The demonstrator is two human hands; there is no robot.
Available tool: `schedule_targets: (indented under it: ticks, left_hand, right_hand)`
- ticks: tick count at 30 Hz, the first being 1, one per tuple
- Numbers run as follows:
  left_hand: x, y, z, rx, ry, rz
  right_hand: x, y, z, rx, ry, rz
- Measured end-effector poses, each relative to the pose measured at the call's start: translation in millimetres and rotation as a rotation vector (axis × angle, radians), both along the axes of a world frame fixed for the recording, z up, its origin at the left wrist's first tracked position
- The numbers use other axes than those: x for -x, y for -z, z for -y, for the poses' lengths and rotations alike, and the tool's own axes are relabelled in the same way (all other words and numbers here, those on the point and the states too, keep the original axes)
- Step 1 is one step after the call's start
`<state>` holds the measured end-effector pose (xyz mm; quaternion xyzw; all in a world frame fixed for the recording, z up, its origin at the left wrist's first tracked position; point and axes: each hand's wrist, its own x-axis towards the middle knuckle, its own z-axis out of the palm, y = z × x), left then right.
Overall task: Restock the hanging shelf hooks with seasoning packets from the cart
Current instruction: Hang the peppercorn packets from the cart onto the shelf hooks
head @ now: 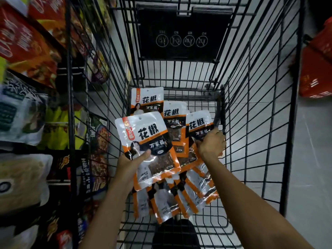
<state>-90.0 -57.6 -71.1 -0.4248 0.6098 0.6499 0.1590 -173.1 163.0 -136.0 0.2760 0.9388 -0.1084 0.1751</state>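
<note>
In the head view, the left hand [132,163] pinches one seasoning packet [143,135] by its lower part, raised above the pile of packets [195,191] lying in the wire cart [296,87], while the right hand [212,143] rests on the rightmost packet [198,125], its grip impossible to tell, beside stocked shelves [27,105].

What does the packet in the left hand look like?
The packet is a glossy plastic pouch, white on top with black characters, orange edges and a clear window showing dark reddish-brown spice. A hang hole sits at its top. Tilted, it is held over the other packets in the wire cart by the left hand, thumb across its front.
</note>
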Motion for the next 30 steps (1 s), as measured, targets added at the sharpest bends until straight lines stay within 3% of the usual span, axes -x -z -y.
schedule_targets:
  ticks: [4,8,14,20,24,27,30]
  left_hand:
    - [-3,-13,0,-0.006,-0.007,-0.017]
    - [-4,-29,1,0.003,0.004,-0.042]
    - [-12,-71,-1,-0.041,-0.028,-0.05]
    - [-31,-134,-1,0.01,-0.013,-0.107]
    - [-54,-183,2,0.026,-0.021,-0.214]
    - [-78,-220,5,0.104,-0.089,-0.299]
    - [-111,-260,8,0.183,-0.155,-0.388]
  right_hand:
    - [4,-16,2,0.075,0.145,-0.038]
    - [-1,-34,-8,0.428,0.355,-0.085]
    - [-22,-70,-20,0.665,0.511,-0.12]
    - [-57,-147,-18,0.803,0.477,-0.255]
    - [-82,-219,-15,1.038,0.437,-0.259]
    - [-101,-267,-16,1.227,0.334,-0.253]
    - [-117,-311,-17,1.271,0.116,-0.242]
